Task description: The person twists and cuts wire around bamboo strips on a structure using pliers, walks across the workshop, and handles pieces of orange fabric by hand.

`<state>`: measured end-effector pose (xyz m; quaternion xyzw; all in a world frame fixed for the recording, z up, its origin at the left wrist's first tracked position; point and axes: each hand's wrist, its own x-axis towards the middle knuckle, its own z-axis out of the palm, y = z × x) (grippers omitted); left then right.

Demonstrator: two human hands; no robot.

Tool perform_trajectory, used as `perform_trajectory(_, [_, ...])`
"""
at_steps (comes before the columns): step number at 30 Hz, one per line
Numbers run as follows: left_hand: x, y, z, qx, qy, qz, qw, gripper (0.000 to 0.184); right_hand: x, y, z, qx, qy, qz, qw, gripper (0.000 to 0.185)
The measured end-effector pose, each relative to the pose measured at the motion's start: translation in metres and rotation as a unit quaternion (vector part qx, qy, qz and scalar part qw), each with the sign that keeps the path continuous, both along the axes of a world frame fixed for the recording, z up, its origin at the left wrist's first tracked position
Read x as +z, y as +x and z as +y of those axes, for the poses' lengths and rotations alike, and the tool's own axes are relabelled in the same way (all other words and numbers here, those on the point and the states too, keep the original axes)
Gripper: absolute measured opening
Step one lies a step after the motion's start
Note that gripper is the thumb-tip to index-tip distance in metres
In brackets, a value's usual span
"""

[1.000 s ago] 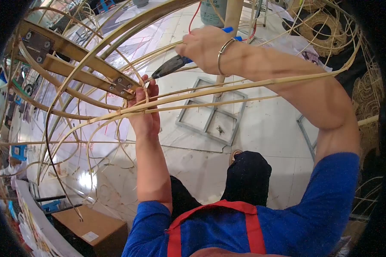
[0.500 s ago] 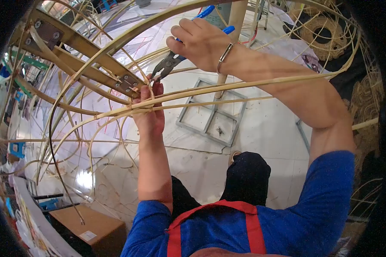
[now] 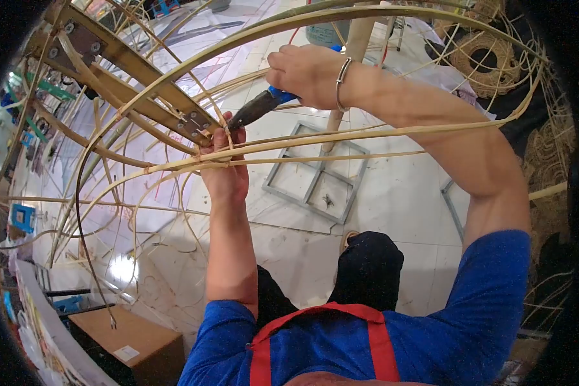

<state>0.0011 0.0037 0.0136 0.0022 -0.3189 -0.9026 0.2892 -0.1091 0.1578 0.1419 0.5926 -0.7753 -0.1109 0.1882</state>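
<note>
My right hand [image 3: 309, 76] is closed on blue-handled pliers [image 3: 257, 109], whose dark jaws point down to the left at a thin strip beside my left fingertips. My left hand [image 3: 226, 174] is closed around the bamboo strips [image 3: 186, 162] from below, at the end of a flat bamboo beam with a metal plate [image 3: 196, 123]. Long curved bamboo rods [image 3: 367, 133] run from there to the right, passing in front of my right forearm. Whether the jaws grip the strip is too small to tell.
A grey metal frame [image 3: 318, 172] lies on the tiled floor below my hands. Above, a thick bamboo arch [image 3: 270, 33] crosses the view. A cardboard box [image 3: 132, 334] stands at lower left. Woven rings [image 3: 486, 58] lie at upper right, near an upright pole [image 3: 360, 38].
My right hand dipped after rising, and the pliers rolled; their handles, spread half a second ago, look closer together. The bamboo structure and my left hand have shifted slightly.
</note>
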Motion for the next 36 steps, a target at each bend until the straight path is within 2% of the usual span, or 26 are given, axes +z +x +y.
perform_trajectory(1, [0.002,-0.001,0.001,0.002,0.001,-0.003,1.0,0.03,0.001,-0.003,-0.001,0.028,-0.009,0.019,0.999,0.028])
perform_trajectory(4, [0.006,0.0,0.004,0.003,-0.003,-0.008,1.0,0.029,0.005,-0.002,0.001,0.011,0.005,0.063,0.998,0.022])
perform_trajectory(7, [0.004,0.002,0.002,-0.006,-0.012,-0.009,1.0,0.028,0.006,0.004,0.001,0.011,-0.03,0.064,0.997,0.021])
perform_trajectory(10, [0.007,0.005,0.005,-0.007,-0.003,-0.011,1.0,0.026,0.005,0.007,0.001,-0.008,-0.044,0.078,0.996,0.037])
perform_trajectory(13, [0.009,0.005,0.006,-0.013,0.011,-0.019,1.0,0.025,0.01,0.013,0.002,-0.061,-0.038,0.079,0.994,0.042])
perform_trajectory(16, [0.005,0.004,0.005,-0.02,0.019,-0.006,1.0,0.025,0.007,0.009,0.004,-0.035,-0.075,0.103,0.991,0.045])
perform_trajectory(22, [0.006,0.006,0.006,-0.027,0.038,-0.001,0.999,0.026,0.003,0.016,0.001,-0.064,-0.076,0.095,0.99,0.056])
perform_trajectory(28, [0.004,0.006,0.006,-0.023,0.027,-0.005,0.999,0.027,-0.002,0.013,-0.003,-0.009,-0.125,0.13,0.984,0.062])
perform_trajectory(31, [0.004,0.006,0.007,-0.015,0.039,-0.015,0.999,0.026,-0.001,0.011,-0.003,0.014,-0.137,0.121,0.983,0.054])
perform_trajectory(36, [0.006,0.007,0.008,-0.011,0.048,-0.017,0.999,0.024,0.003,0.007,-0.005,-0.007,-0.061,0.067,0.996,0.03])
